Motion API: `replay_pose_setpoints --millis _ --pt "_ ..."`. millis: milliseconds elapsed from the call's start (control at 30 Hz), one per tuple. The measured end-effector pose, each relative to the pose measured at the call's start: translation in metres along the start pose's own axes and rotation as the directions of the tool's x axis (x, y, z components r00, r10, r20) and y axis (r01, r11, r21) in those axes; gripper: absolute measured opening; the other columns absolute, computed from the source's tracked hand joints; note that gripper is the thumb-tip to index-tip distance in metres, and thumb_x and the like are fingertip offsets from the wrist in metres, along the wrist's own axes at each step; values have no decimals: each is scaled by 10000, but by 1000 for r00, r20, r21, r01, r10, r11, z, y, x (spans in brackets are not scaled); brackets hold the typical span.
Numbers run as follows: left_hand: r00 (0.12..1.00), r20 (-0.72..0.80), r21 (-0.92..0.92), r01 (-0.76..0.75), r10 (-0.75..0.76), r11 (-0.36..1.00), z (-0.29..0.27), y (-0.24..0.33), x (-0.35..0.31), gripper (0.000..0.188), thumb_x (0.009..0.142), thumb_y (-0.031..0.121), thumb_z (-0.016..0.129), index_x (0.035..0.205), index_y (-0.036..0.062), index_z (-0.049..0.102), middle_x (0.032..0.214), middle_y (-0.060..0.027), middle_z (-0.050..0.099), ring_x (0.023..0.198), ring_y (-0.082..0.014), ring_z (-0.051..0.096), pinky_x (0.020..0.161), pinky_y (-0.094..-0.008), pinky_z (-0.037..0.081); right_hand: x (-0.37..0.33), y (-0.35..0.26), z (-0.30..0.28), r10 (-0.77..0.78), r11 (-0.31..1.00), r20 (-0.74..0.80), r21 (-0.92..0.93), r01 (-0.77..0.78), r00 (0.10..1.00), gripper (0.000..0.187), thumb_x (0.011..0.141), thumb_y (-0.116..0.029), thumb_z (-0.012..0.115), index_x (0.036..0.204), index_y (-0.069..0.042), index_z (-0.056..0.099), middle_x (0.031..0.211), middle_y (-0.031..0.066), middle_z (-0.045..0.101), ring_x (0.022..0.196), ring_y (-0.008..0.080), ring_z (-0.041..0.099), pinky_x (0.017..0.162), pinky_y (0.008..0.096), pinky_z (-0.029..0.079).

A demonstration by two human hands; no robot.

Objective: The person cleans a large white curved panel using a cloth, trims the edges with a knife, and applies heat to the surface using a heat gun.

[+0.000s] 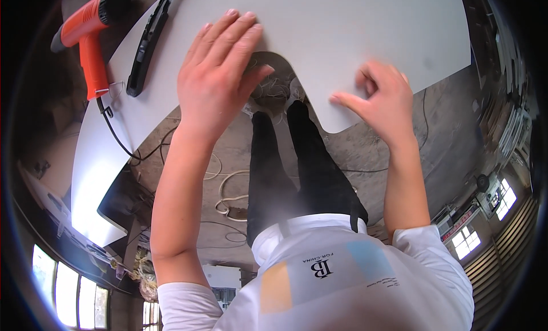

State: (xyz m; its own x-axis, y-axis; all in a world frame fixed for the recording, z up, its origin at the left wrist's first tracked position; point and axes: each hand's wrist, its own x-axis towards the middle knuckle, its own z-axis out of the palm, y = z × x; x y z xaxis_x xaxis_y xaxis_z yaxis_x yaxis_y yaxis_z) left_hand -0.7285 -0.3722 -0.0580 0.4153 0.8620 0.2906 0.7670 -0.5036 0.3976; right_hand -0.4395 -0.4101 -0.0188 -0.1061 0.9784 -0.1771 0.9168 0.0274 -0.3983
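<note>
Rests the left hand (220, 74) flat on the white counter (365, 22), just left of the rounded notch in its near edge, with the grip spread wide, thumb out over the gap, holding nothing visible. Holds the right hand (385, 99) at the tongue on the notch's other side, with the grip part wide, thumb reaching out, fingers curled, nothing seen between. Cannot tell, for blur, whether touching there. Looks like smoothing or checking the surface by hand; seems to call for a steady left palm and a light right touch along the edge. Note, farther left, a black utility knife (147, 51) lying blade out on the counter. Find beyond it an orange heat gun (85, 31), nozzle to the left, trailing a black cord (117, 134). See lower down a worn grey floor (359, 154) with pale cable loops (222, 202). Look farthest to bright windows (67, 288) and a slatted wall (502, 262).
</note>
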Motion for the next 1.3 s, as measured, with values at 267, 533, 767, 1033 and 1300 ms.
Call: replay_pose_setpoints --millis 267,533,767,1033,1300 --pt "942 325 29 -95 80 995 -10 -2 57 797 834 524 782 1484 121 558 1574 -87 523 1519 -330 398 1259 -554 263 -51 141 30 831 421 -178 820 -387 526 438 992 -435 735 1071 -18 627 1028 17 670 906 99 605 804 275 476" --pt "938 208 -17 -281 278 960 6 -7 44 654 762 381 854 1356 166 684 1493 16 613 1463 -195 488 1239 -454 372 0 86 37 717 -199 173 979 -39 675 582 1108 -409 490 1513 7 450 1499 139 547 1355 315 548 1136 449 454" --pt "902 152 -45 -403 405 914 7 -7 56 458 778 304 858 1194 135 772 1367 9 705 1365 -195 598 1180 -408 457 0 84 42 721 -179 122 984 13 682 596 1108 -434 470 1513 3 449 1509 157 537 1372 344 532 1141 472 448" --pt "909 95 -4 -407 406 913 10 -10 51 397 782 292 863 1135 124 797 1274 6 752 1269 -177 670 1124 -383 506 1 82 41 754 -199 120 979 51 646 597 1098 -434 486 1518 -11 458 1519 154 538 1379 350 530 1145 478 449" --pt "918 155 -91 -356 366 930 7 -18 49 464 790 272 857 1215 113 759 1344 -25 715 1321 -191 633 1140 -395 482 -7 89 38 802 143 -62 986 -91 594 550 1028 -341 681 1402 31 523 1447 174 581 1325 300 567 1132 424 449"
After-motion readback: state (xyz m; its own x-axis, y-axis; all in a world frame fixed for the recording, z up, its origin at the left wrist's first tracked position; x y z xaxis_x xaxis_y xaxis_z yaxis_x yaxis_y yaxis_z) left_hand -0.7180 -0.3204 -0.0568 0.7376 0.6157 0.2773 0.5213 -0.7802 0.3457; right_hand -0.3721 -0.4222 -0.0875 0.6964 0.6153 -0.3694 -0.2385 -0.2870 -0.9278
